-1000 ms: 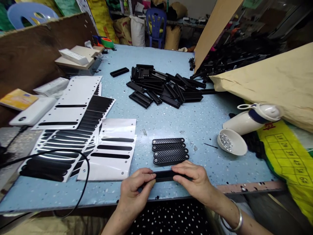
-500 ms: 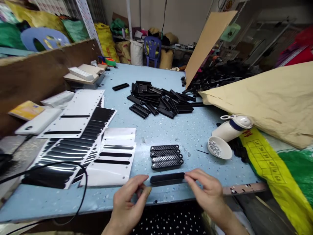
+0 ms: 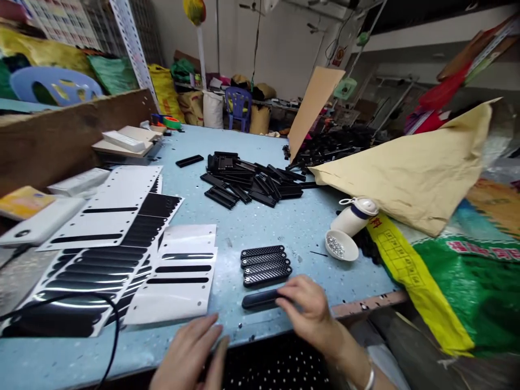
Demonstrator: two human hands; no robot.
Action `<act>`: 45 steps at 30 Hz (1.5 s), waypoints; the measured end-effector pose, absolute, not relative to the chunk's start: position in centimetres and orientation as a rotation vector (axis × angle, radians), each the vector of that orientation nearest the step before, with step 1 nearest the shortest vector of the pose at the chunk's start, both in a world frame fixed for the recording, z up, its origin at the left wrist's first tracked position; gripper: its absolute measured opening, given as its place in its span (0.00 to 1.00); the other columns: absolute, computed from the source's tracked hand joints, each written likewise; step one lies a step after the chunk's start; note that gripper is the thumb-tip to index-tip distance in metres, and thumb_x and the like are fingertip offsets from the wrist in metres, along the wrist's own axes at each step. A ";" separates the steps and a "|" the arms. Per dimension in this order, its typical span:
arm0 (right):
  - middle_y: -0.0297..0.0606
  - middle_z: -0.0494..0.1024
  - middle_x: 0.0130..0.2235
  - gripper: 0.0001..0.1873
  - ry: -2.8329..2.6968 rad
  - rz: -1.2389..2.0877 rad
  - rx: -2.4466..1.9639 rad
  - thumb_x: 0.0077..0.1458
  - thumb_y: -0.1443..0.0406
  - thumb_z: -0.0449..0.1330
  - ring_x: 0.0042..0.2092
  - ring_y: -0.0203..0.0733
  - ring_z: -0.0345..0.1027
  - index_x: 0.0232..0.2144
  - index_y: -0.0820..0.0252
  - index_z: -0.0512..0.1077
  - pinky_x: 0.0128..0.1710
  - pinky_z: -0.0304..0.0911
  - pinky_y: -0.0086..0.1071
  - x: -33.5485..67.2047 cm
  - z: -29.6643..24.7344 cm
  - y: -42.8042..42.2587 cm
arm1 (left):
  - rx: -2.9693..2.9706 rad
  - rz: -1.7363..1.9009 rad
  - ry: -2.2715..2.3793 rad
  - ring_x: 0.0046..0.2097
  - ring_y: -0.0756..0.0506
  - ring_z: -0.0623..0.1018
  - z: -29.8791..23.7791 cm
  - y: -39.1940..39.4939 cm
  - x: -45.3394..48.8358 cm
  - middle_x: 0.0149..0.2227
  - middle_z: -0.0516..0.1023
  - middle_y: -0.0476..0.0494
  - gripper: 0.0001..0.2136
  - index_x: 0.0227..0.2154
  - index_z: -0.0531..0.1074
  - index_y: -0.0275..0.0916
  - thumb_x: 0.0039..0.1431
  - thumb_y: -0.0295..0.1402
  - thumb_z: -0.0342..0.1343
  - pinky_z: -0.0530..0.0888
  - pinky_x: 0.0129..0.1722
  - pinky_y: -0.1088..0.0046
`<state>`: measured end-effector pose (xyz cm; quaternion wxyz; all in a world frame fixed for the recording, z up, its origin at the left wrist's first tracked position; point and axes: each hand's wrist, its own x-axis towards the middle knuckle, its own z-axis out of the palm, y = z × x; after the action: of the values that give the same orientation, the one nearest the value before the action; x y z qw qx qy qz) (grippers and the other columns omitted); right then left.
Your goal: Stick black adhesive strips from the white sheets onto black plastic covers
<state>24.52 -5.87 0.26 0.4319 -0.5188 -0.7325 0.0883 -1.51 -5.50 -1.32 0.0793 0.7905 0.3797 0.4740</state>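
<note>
I count two bare hands: one left hand (image 3: 187, 355), one right hand (image 3: 309, 309). I number one smooth black bar (image 3: 259, 299), four textured black bars (image 3: 266, 267), one lone black bar (image 3: 189, 161) and one heap of black bars (image 3: 239, 177), too tangled to tally. I also find one white bowl (image 3: 351, 250), its metal bits uncountably small, one white bottle (image 3: 350, 222) and two blue chairs (image 3: 239, 102).

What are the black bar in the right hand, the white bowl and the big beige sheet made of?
Black bar: probably smooth plastic, from its faint sheen, though coated metal is possible.
White bowl: plastic or ceramic, smooth and evenly white.
Beige sheet: likely matte kraft paper, judging by its creases.
</note>
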 end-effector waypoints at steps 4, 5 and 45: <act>0.41 0.81 0.35 0.10 -1.695 0.375 -1.405 0.50 0.71 0.67 0.36 0.44 0.76 0.38 0.58 0.80 0.36 0.73 0.35 29.6 -1.6 -6.4 | 2.396 1.516 0.804 0.42 0.40 0.79 -1.2 -3.4 5.8 0.40 0.81 0.35 0.11 0.41 0.75 0.34 0.58 0.17 0.56 0.79 0.40 0.60; 0.41 0.81 0.37 0.13 -1.688 0.429 -1.398 0.49 0.72 0.67 0.38 0.44 0.76 0.39 0.57 0.80 0.38 0.74 0.35 30.0 -2.1 -6.4 | 2.416 1.500 0.762 0.41 0.40 0.78 -1.3 -2.8 7.1 0.39 0.80 0.35 0.10 0.41 0.74 0.33 0.58 0.17 0.55 0.79 0.38 0.60; 0.42 0.84 0.40 0.13 -1.747 0.369 -1.283 0.58 0.72 0.61 0.37 0.45 0.77 0.43 0.55 0.80 0.36 0.74 0.41 29.2 -5.1 -5.9 | 2.610 1.112 0.797 0.37 0.40 0.81 -4.6 -1.4 10.1 0.38 0.82 0.33 0.15 0.43 0.74 0.30 0.58 0.16 0.47 0.75 0.31 0.62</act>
<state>29.21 -5.93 -5.07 0.4542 -0.5198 -0.7079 0.1496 10.06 -1.44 -4.58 0.0974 0.8815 0.2692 0.3756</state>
